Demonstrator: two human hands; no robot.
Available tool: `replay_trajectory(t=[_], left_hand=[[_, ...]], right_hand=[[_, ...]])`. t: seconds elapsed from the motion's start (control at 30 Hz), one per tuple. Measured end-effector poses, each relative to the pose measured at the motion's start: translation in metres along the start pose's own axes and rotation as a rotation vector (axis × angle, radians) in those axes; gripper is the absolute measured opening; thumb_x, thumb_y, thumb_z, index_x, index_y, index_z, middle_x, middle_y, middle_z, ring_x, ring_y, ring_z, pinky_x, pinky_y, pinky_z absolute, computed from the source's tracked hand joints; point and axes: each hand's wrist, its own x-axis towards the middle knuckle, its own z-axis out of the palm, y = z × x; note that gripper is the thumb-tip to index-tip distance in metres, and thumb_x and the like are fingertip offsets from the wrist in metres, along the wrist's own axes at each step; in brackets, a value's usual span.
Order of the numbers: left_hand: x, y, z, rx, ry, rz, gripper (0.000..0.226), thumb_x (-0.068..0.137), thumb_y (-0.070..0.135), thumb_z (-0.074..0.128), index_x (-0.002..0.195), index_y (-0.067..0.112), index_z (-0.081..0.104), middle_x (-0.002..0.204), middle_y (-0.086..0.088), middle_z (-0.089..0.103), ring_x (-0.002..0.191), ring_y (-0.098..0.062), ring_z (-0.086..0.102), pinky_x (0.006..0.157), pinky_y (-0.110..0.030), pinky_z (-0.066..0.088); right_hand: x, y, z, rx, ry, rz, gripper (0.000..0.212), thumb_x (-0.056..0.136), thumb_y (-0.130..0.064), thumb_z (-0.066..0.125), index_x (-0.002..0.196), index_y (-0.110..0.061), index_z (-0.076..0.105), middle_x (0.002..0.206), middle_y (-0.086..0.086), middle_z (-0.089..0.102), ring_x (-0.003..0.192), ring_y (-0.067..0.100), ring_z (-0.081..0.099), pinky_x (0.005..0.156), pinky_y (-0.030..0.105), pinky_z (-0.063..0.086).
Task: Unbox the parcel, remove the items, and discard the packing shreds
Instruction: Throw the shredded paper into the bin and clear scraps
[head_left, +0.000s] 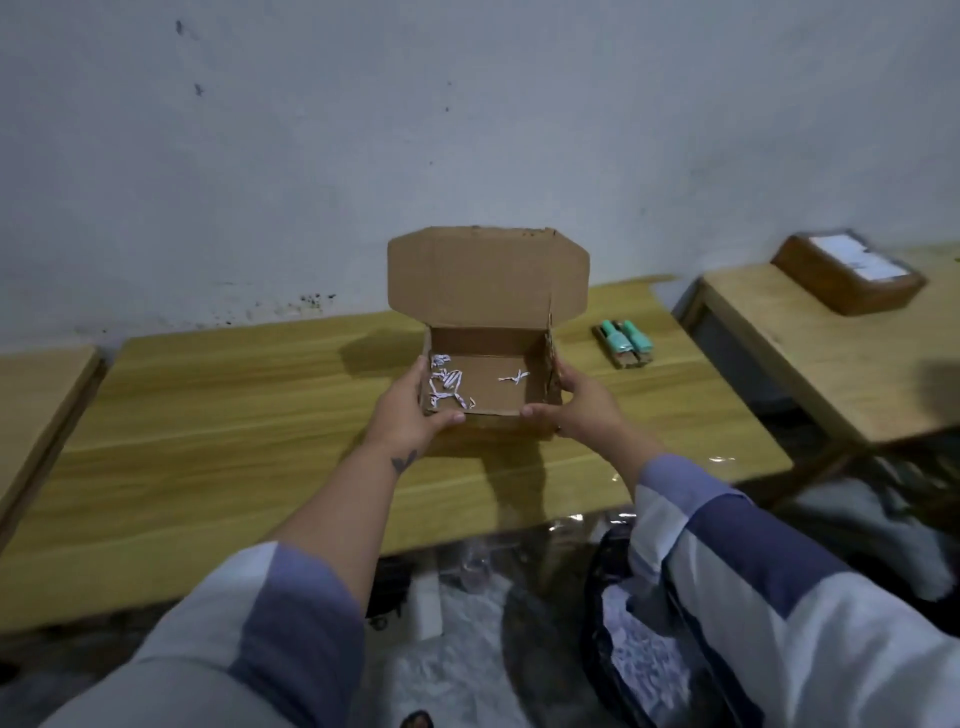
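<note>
From the head camera I see the cardboard box (485, 384) sitting open on the wooden counter (218, 415), its lid standing upright at the far side toward the wall. My left hand (410, 410) grasps the box's left wall, thumb curled over the near rim; my right hand (582, 405) grasps the right wall the same way, thumb lying along the near edge. So each grip is closed on the box. Inside it, a few white packing shreds (447, 387) lie on the floor of the box, most toward its left side, one small bit further right.

To the right of the box, on the same counter, two teal-capped items (626, 343) lie side by side. Further right of the box stands a second counter (810, 364), set apart by a gap, carrying a closed brown parcel (847, 273) with a white label on top. Left of the box, the edge of another counter (36, 405) shows. Behind the box rises a pale, scuffed wall (467, 114) with dark specks near its base. Below the box, past the counter's near edge, a dark bag (639, 654) holds a heap of white shreds, beside crumpled clear plastic (467, 623) on the floor.
</note>
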Motion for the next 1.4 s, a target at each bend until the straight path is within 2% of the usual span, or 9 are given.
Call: replay_trajectory(t=[0.07, 0.17, 0.5, 0.6, 0.83, 0.97, 1.13, 1.3, 1.4], left_hand=[[-0.018, 0.023, 0.036, -0.010, -0.048, 0.021, 0.090, 0.070, 0.005, 0.081, 0.145, 0.008, 0.032, 0.123, 0.010, 0.050, 0.111, -0.006, 0.048, 0.081, 0.002, 0.029], [-0.043, 0.054, 0.095, -0.022, -0.123, 0.031, 0.098, 0.067, 0.013, 0.084, 0.147, 0.009, 0.028, 0.143, 0.000, 0.047, 0.126, -0.013, 0.048, 0.101, -0.015, 0.033], [-0.136, 0.129, 0.272, 0.044, -0.410, 0.096, 0.099, 0.070, 0.025, 0.083, 0.149, 0.014, 0.024, 0.151, -0.002, 0.038, 0.137, -0.019, 0.038, 0.108, -0.025, 0.030], [-0.161, 0.133, 0.304, 0.055, -0.498, 0.114, 0.092, 0.073, 0.021, 0.081, 0.148, 0.016, 0.028, 0.144, 0.000, 0.047, 0.129, -0.014, 0.046, 0.098, -0.018, 0.032], [-0.196, 0.099, 0.360, 0.216, -0.709, 0.060, 0.095, 0.075, 0.030, 0.079, 0.150, 0.019, 0.022, 0.149, 0.002, 0.040, 0.135, -0.019, 0.040, 0.096, -0.019, 0.029], [-0.200, 0.052, 0.382, 0.257, -0.776, -0.059, 0.090, 0.075, 0.028, 0.079, 0.148, 0.021, 0.027, 0.137, 0.004, 0.052, 0.120, -0.013, 0.051, 0.089, -0.017, 0.033], [-0.163, -0.030, 0.424, 0.321, -0.807, -0.127, 0.082, 0.073, 0.036, 0.079, 0.143, 0.025, 0.038, 0.127, 0.004, 0.061, 0.116, -0.019, 0.058, 0.093, -0.026, 0.044], [-0.121, -0.131, 0.482, 0.459, -0.880, -0.167, 0.095, 0.082, 0.039, 0.070, 0.152, 0.020, 0.010, 0.147, -0.007, 0.044, 0.128, -0.029, 0.047, 0.099, -0.031, 0.041], [-0.101, -0.168, 0.514, 0.549, -0.898, -0.145, 0.088, 0.086, 0.034, 0.067, 0.151, 0.009, 0.014, 0.147, -0.013, 0.042, 0.128, -0.032, 0.046, 0.102, -0.035, 0.042]], right_hand=[[-0.022, 0.023, -0.039, -0.008, 0.032, 0.024, 0.094, 0.067, -0.023, 0.083, 0.145, -0.025, 0.030, 0.138, 0.003, 0.052, 0.121, 0.022, 0.054, 0.095, 0.044, 0.051], [-0.059, 0.064, -0.096, -0.032, 0.073, 0.095, 0.098, 0.068, -0.026, 0.082, 0.147, -0.026, 0.023, 0.141, 0.003, 0.049, 0.123, 0.024, 0.052, 0.096, 0.042, 0.051], [-0.187, 0.200, -0.237, -0.042, 0.204, 0.326, 0.106, 0.064, -0.030, 0.085, 0.147, -0.026, 0.020, 0.142, 0.002, 0.049, 0.124, 0.022, 0.051, 0.099, 0.042, 0.050], [-0.219, 0.235, -0.248, -0.025, 0.216, 0.393, 0.105, 0.063, -0.033, 0.085, 0.147, -0.022, 0.024, 0.141, 0.001, 0.050, 0.124, 0.019, 0.051, 0.101, 0.039, 0.047], [-0.271, 0.308, -0.226, 0.119, 0.187, 0.589, 0.087, 0.069, -0.021, 0.082, 0.142, -0.024, 0.035, 0.135, 0.002, 0.052, 0.121, 0.022, 0.051, 0.096, 0.045, 0.050], [-0.269, 0.349, -0.189, 0.170, 0.120, 0.702, 0.094, 0.067, -0.023, 0.083, 0.145, -0.022, 0.031, 0.136, 0.000, 0.050, 0.123, 0.024, 0.051, 0.096, 0.046, 0.050], [-0.220, 0.416, -0.132, 0.134, 0.052, 0.724, 0.079, 0.074, -0.023, 0.078, 0.141, -0.014, 0.037, 0.140, 0.005, 0.050, 0.126, 0.024, 0.048, 0.100, 0.033, 0.041], [-0.165, 0.499, -0.059, 0.062, -0.030, 0.760, 0.068, 0.081, -0.028, 0.071, 0.140, -0.013, 0.040, 0.139, 0.009, 0.051, 0.127, 0.027, 0.048, 0.102, 0.034, 0.040], [-0.141, 0.537, -0.029, 0.020, -0.070, 0.761, 0.061, 0.080, -0.032, 0.068, 0.136, -0.023, 0.045, 0.132, 0.010, 0.057, 0.119, 0.029, 0.055, 0.101, 0.034, 0.044]])
